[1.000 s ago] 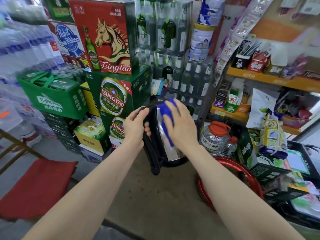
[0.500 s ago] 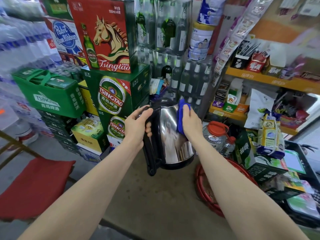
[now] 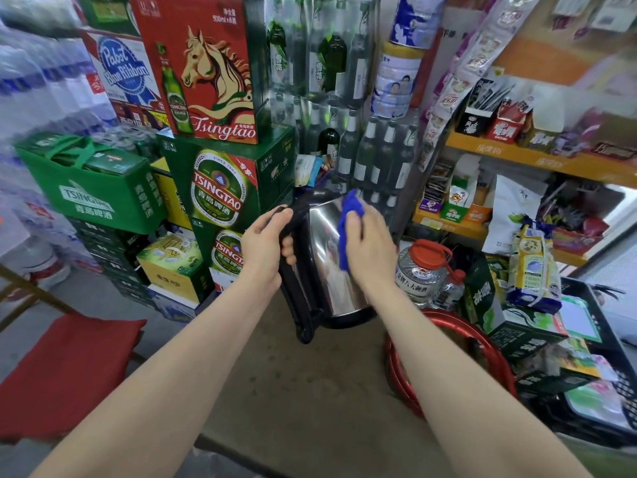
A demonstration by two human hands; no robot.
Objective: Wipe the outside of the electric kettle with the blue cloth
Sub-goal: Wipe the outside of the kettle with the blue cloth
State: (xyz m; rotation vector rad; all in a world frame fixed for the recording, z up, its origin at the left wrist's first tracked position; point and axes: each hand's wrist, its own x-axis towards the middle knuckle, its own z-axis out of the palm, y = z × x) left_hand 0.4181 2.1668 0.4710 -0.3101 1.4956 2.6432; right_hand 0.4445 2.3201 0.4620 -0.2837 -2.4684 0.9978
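Your left hand (image 3: 263,244) is wrapped tight round the black handle (image 3: 297,270) of the shiny steel electric kettle (image 3: 327,260), held tilted in the air above the tan tabletop (image 3: 310,391). Your right hand (image 3: 370,250) presses the bunched blue cloth (image 3: 348,229) flat against its side. Risk: polished steel is slick, so a hard push could twist it in your grip and drop it toward the red hoop (image 3: 448,322).

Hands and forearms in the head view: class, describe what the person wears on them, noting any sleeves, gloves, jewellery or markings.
Both forearms are bare right up to the bottom edge of the picture, so no sleeve shows. The left hand and the right hand wear no gloves. No watch, bracelet or ring is visible on either, and no markings show. Motion blur softens the right hand's outer edge.
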